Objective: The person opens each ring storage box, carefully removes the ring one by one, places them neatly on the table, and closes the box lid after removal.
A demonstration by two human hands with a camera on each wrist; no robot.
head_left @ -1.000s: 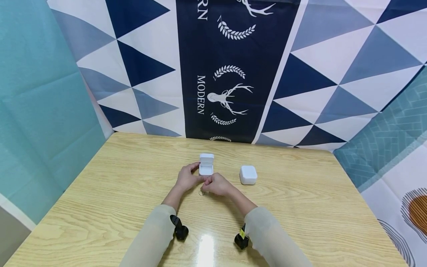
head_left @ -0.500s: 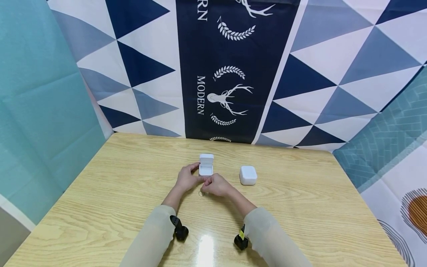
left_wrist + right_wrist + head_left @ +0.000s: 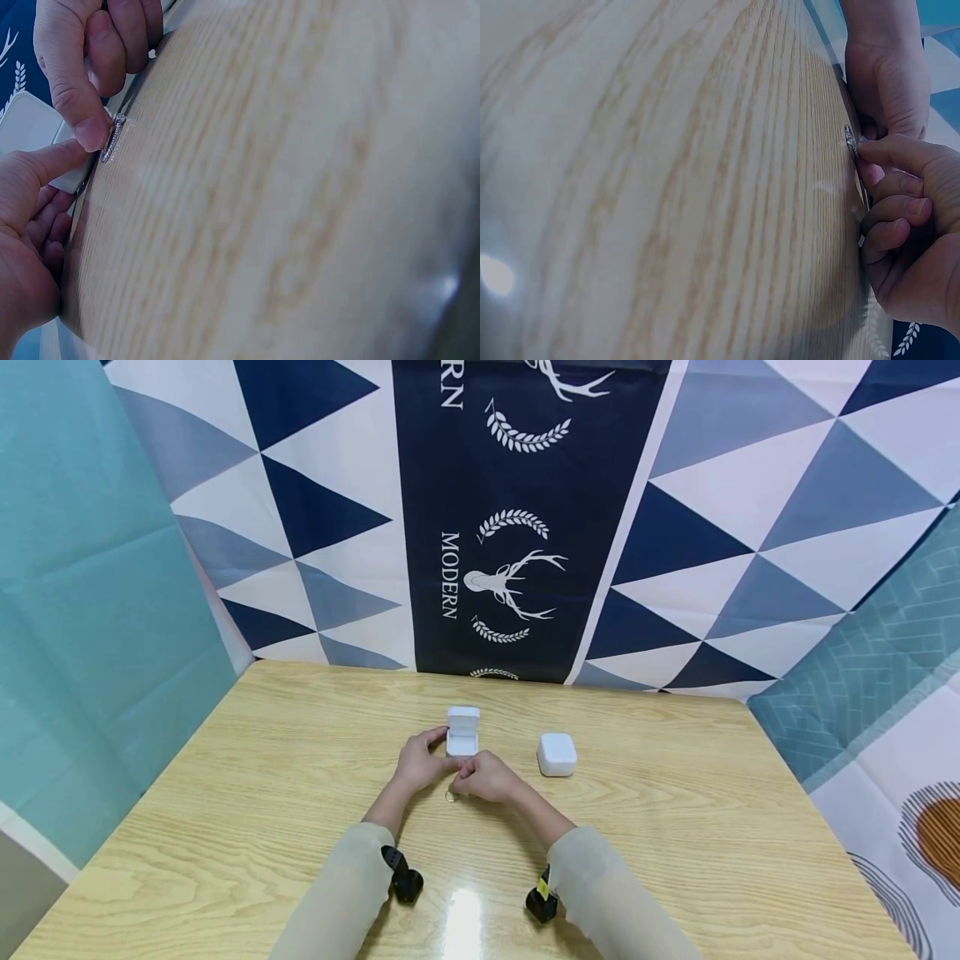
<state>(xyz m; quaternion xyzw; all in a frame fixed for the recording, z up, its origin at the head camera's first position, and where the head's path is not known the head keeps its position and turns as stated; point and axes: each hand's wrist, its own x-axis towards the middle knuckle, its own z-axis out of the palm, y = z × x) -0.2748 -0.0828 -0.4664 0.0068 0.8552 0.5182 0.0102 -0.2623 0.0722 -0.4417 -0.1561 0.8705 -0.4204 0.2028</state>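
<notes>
While right-hand fingers point(image 3: 76, 106) pinch a ring point(image 3: 113, 139), a white cube point(image 3: 557, 755) stands nearby.

I make out a glittering, metal-looking ring point(image 3: 113, 140) at the right hand point(image 3: 487, 777), a smooth, plastic-looking box point(image 3: 462, 744) at the left hand point(image 3: 422, 764), a glossy wood-grained table point(image 3: 675, 827) beneath both, and matt cloth point(image 3: 525, 485) beyond.

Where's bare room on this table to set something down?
Bare tabletop lies between the left hand and the table's left edge, and between the rounded white cube and the right edge. It's crowded where left hand, right hand, ring and open white box cluster.
</notes>
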